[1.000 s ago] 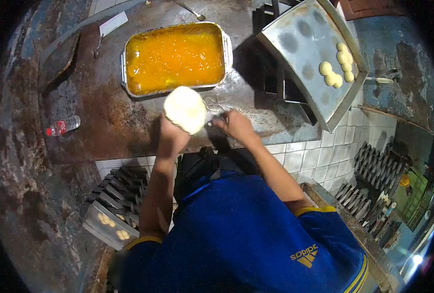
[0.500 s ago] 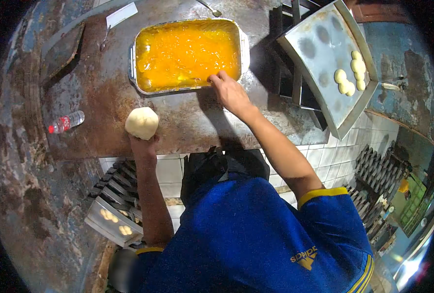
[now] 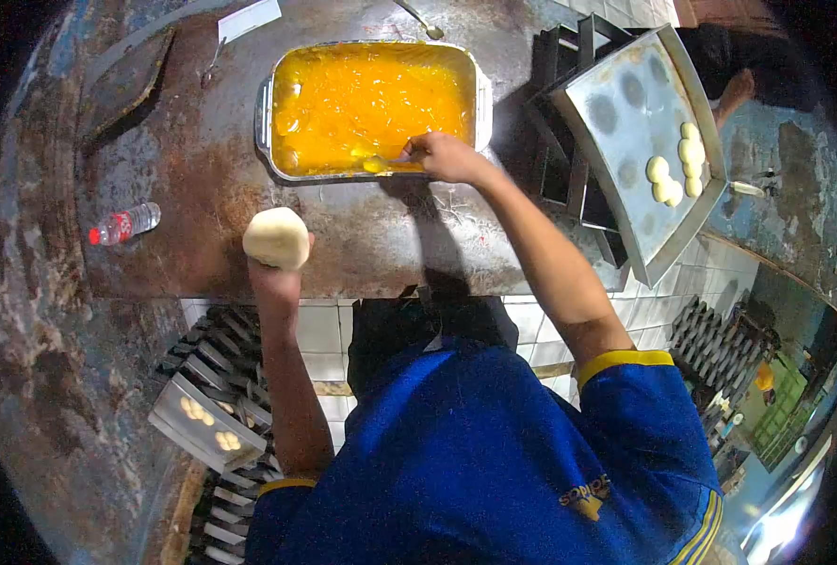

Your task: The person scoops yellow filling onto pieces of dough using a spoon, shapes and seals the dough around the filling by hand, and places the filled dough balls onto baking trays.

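A pale round piece of dough (image 3: 277, 237) sits in my left hand (image 3: 275, 284), near the front edge of the worktable. Most of the fingers on this hand are hidden beneath the dough. My right hand (image 3: 442, 158) is at the near rim of a metal pan (image 3: 483, 111) full of glossy orange-yellow filling (image 3: 371, 99). Its fingers are closed on the handle of a spoon (image 3: 378, 165), whose filling-coated end rests in the pan by that rim.
To the right, a metal tray (image 3: 616, 141) with several dough pieces (image 3: 690, 155) leans on a dark rack (image 3: 564, 122). Another person's hand (image 3: 737, 91) is behind it. A plastic bottle (image 3: 126, 224) lies at left; a spoon (image 3: 433, 31) lies behind the pan.
My right hand has turned flatter, and the spoon end now shows. The dough in my left hand has tilted, showing a smoother face. Another person has appeared at upper right. The view has shifted slightly.
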### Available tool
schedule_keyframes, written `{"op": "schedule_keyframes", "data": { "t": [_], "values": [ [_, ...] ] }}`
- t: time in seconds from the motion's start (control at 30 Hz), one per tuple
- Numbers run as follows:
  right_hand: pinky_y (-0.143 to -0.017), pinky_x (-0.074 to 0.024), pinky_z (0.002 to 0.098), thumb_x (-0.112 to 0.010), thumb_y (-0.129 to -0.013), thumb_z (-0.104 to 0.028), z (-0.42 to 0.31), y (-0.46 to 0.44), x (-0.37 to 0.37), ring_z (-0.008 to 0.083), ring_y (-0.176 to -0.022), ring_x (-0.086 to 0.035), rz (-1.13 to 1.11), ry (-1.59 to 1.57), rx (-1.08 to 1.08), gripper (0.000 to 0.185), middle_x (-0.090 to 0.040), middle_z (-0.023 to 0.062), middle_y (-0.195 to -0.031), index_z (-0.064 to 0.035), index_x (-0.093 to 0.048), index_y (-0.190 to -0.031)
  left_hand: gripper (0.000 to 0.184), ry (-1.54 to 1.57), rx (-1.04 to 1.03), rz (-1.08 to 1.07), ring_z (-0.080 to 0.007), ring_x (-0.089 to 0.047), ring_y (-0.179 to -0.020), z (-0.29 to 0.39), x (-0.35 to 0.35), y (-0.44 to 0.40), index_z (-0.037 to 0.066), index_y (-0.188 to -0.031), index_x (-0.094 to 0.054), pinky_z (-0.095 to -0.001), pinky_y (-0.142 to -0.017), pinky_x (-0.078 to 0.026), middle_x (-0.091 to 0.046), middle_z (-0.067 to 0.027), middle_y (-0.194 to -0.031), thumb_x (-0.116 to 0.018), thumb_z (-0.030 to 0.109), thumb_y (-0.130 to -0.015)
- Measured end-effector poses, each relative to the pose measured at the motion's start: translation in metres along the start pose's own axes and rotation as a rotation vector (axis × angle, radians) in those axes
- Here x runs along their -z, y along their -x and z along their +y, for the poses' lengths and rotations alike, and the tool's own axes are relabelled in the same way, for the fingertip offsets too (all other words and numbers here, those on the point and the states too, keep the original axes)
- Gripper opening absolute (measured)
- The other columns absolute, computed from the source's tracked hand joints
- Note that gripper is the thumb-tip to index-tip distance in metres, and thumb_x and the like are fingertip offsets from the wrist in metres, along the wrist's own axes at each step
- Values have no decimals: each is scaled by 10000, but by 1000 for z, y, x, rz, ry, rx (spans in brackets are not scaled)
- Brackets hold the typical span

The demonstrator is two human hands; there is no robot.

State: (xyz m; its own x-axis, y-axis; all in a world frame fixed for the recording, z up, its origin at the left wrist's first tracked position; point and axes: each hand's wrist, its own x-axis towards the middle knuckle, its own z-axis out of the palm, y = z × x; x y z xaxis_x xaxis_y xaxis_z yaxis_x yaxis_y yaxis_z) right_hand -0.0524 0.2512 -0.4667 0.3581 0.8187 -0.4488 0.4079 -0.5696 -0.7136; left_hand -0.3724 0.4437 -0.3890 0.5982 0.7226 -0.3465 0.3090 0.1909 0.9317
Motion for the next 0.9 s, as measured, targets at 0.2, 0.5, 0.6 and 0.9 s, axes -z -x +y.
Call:
{"op": "schedule_keyframes", "data": {
  "t": [0.2,0.5,0.6,0.9],
  "values": [
    [-969,-497,311,-559,-1118,-170,-97,77,33,107,-1044,-596,-24,-468,172,223,-697,53,-1075,-33,-670,-1252,364,-712,-460,-169,-219,-771,-963,37,-26,-29,7,-1073,-748,-342,-868,-586,-800,-127,-1044,-931,167,-801],
    [-893,-542,433,-646,-878,90,-160,146,-7,345,-1013,-651,613,111,421,479,-601,147,-1161,-115,-699,-1307,400,-367,-506,-173,-278,-768,-933,106,-73,-14,15,-1088,-753,-393,-850,-589,-793,-141,-1042,-927,150,-754],
    [-875,-543,425,-647,-868,111,-146,164,-29,342,-966,-646,686,46,389,494,-599,153,-1157,-96,-685,-1316,409,-600,-495,-204,-305,-770,-951,94,-68,-15,3,-1100,-753,-408,-865,-588,-791,-161,-1070,-918,192,-777],
    [-886,-539,289,-625,-1063,-118,59,241,-166,138,-1009,-669,310,-1889,-315,274,-710,28,-1130,-60,-659,-1329,415,-455,-265,-428,-205,-767,-976,90,-80,9,-39,-1131,-753,-352,-866,-577,-805,-137,-1075,-882,279,-899]
  ]
}}
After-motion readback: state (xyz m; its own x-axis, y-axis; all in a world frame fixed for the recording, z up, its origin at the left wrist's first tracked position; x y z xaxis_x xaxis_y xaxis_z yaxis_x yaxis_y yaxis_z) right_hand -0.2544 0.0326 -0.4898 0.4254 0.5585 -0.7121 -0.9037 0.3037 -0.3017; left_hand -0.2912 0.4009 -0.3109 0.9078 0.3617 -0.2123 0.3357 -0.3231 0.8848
